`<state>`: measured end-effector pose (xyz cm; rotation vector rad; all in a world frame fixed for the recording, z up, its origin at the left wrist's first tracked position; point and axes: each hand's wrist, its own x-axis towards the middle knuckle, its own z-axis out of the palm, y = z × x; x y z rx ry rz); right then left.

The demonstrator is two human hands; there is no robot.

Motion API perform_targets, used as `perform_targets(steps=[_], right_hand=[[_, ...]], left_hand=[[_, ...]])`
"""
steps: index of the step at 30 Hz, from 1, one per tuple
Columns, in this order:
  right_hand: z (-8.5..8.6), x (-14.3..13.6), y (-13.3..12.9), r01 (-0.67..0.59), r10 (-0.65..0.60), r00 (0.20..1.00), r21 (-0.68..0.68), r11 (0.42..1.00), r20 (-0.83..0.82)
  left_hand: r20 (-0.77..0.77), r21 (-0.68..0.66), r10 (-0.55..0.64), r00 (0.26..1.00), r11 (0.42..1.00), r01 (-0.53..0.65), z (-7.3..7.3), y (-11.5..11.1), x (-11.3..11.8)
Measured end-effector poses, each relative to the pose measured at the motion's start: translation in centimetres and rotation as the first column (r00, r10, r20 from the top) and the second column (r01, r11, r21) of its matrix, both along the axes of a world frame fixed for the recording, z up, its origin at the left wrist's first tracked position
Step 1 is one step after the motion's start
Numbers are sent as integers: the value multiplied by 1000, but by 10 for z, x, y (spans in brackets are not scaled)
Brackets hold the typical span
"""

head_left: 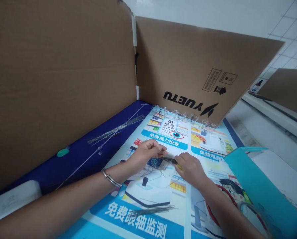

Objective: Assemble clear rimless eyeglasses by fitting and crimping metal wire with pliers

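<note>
My right hand is closed around a pair of pliers with dark jaws and a bit of yellow handle showing. The jaws point left, toward the fingertips of my left hand, which are pinched together on what looks like a thin wire. Bent wire pieces lie under and between both hands. Closer to me, a bundle of straight wires rests on the printed sheet. The exact contact of jaws and wire is too small to make out.
Tall cardboard panels stand at the left and back. Shaped wire pieces line the back panel's foot. More straight wires lie on the dark blue surface. A teal box and a tape roll are at right.
</note>
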<state>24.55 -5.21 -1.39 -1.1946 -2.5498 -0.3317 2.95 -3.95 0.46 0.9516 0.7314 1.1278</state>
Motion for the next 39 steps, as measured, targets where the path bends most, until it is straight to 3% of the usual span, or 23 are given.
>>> perform_targets(steps=[8,15,23,39], right_hand=[[3,-4,0,140,-115,984,190,972,-138],[4,-5,-6,58,-33,997,384,921,-71],[7,-5,-9,-32,5,998,470,882,58],[7,-8,-12,-76,42,996,504,860,77]], left_hand=[[-195,90,99,976,993,-82,-3,6,-5],[-130,-34,24,991,999,-29,-7,3,-2],[-86,-86,32,996,996,-39,-8,-4,2],[-40,-112,16,999,993,-20,-10,-10,7]])
